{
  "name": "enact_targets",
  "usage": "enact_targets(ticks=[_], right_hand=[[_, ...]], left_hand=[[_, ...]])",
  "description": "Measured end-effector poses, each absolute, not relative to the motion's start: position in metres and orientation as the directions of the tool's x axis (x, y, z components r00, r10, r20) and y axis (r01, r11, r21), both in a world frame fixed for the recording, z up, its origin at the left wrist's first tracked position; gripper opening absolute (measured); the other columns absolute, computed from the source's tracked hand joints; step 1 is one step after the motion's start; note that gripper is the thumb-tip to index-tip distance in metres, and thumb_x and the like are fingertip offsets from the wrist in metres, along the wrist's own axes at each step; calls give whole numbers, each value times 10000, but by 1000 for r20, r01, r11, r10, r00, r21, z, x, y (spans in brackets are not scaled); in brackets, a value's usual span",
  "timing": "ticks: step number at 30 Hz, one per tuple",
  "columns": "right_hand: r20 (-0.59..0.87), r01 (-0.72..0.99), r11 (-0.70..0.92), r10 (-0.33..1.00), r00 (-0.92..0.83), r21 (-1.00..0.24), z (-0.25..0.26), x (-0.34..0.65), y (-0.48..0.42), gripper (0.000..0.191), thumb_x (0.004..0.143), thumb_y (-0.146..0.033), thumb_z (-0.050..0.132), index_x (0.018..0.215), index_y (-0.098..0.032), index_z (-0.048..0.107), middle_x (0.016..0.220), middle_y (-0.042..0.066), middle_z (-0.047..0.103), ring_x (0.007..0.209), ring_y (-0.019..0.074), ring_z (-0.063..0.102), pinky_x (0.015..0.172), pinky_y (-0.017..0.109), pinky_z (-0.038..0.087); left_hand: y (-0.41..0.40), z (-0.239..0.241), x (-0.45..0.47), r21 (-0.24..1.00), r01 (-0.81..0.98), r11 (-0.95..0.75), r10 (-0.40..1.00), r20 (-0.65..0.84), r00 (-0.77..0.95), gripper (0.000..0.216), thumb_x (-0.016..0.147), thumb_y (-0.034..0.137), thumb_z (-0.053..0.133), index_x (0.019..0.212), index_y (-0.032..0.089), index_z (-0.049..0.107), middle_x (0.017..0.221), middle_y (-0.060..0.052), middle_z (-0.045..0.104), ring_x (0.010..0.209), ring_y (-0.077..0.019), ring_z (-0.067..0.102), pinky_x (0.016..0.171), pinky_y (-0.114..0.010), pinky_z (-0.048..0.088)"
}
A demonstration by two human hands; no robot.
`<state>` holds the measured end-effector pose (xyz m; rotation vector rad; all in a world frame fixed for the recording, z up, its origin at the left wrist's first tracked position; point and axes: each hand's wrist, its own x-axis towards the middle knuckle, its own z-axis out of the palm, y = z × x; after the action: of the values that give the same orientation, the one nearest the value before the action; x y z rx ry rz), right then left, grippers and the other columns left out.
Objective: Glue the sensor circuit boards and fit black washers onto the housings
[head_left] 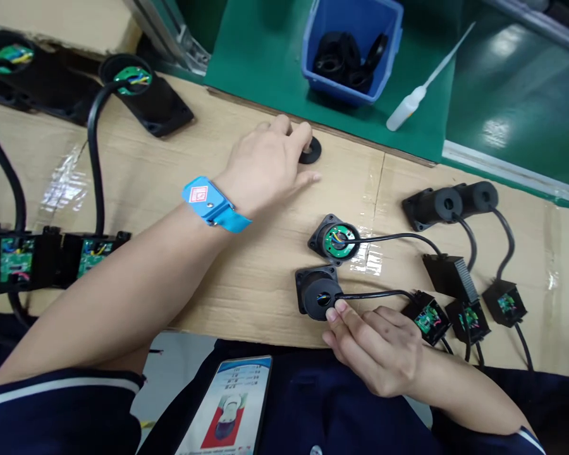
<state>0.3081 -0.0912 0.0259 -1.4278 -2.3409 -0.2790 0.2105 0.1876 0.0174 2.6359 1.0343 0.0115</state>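
My left hand, with a blue wrist strap, reaches over the cardboard. Its bent forefinger touches a flat black ring, while the thumb is stretched out apart from it. My right hand has its fingertips pressed together at the rim of a black cylindrical housing with a square flange. Coloured wires show through the hole in that housing's round end. Just behind it, a second housing is uncapped and shows a round green circuit board.
A blue bin holds several black rings, near a white dropper bottle on a green mat. Cabled housings and open boxes stand at right. Larger cabled housings are at left.
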Motion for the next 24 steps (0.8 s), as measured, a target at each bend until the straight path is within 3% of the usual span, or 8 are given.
enact_targets(ticks=[6, 8, 10, 12, 14, 19, 22, 24], right_hand=[[415, 894, 448, 814, -408, -1, 30, 307, -87, 170, 907, -275, 744, 941, -115, 788, 896, 57, 793, 630, 114, 645, 536, 279, 478], [427, 902, 431, 818, -386, -10, 32, 306, -85, 169, 917, -276, 732, 935, -118, 788, 884, 44, 792, 619, 110, 640, 523, 279, 466], [431, 908, 418, 824, -368, -24, 34, 305, -84, 168, 928, -286, 723, 931, -130, 785, 883, 34, 789, 620, 109, 639, 513, 280, 454], [424, 909, 416, 829, -366, -29, 36, 305, -84, 168, 930, -300, 725, 923, -141, 780, 879, 30, 784, 620, 110, 638, 507, 282, 445], [413, 909, 415, 834, -367, -30, 38, 305, -84, 178, 926, -313, 730, 921, -141, 775, 872, 29, 779, 612, 112, 631, 494, 285, 441], [499, 897, 377, 837, -224, -230, 47, 317, -75, 122, 890, -232, 738, 949, -126, 743, 856, 16, 776, 683, 120, 657, 548, 275, 516], [444, 914, 184, 896, -4, -362, 52, 343, -61, 139, 944, -193, 667, 1072, -145, 693, 984, 75, 776, 893, 180, 706, 766, 322, 589], [338, 932, 45, 937, 84, -358, 54, 372, -52, 229, 976, -237, 631, 1190, -162, 661, 1193, 141, 725, 1128, 273, 676, 950, 458, 578]], left_hand=[[191, 10, 230, 287, 637, -715, 650, -61, 758, 262, 966, 415, 566, 1076, 182, 613, 1237, -172, 549, 1117, -369, 591, 895, -476, 510], [190, 9, 226, 416, 517, -748, 549, -51, 834, 229, 999, 402, 486, 974, 186, 559, 1139, -155, 579, 1085, -330, 595, 927, -478, 500], [184, 8, 215, 659, 286, -695, 375, -8, 927, 284, 1003, 483, 481, 919, 212, 467, 1096, -133, 605, 1087, -298, 605, 959, -474, 502], [174, 7, 202, 857, 36, -515, 184, 70, 980, 444, 890, 580, 674, 925, 237, 395, 1205, -137, 625, 1191, -293, 611, 992, -449, 521], [161, 5, 190, 934, -72, -349, 72, 103, 992, 523, 814, 483, 808, 942, 253, 356, 1342, -150, 619, 1332, -288, 579, 1045, -423, 521], [135, -3, 173, 937, -32, -348, 220, 115, 969, 423, 895, 311, 753, 933, 258, 335, 1268, -138, 681, 1300, -273, 638, 982, -401, 554], [130, -6, 169, 891, -28, -453, 286, 175, 942, 437, 893, 325, 762, 922, 254, 332, 1217, -143, 685, 1207, -267, 683, 893, -372, 562], [128, -7, 168, 861, -34, -507, 289, 207, 935, 435, 899, 322, 759, 918, 253, 330, 1221, -149, 684, 1178, -258, 690, 863, -355, 560]])
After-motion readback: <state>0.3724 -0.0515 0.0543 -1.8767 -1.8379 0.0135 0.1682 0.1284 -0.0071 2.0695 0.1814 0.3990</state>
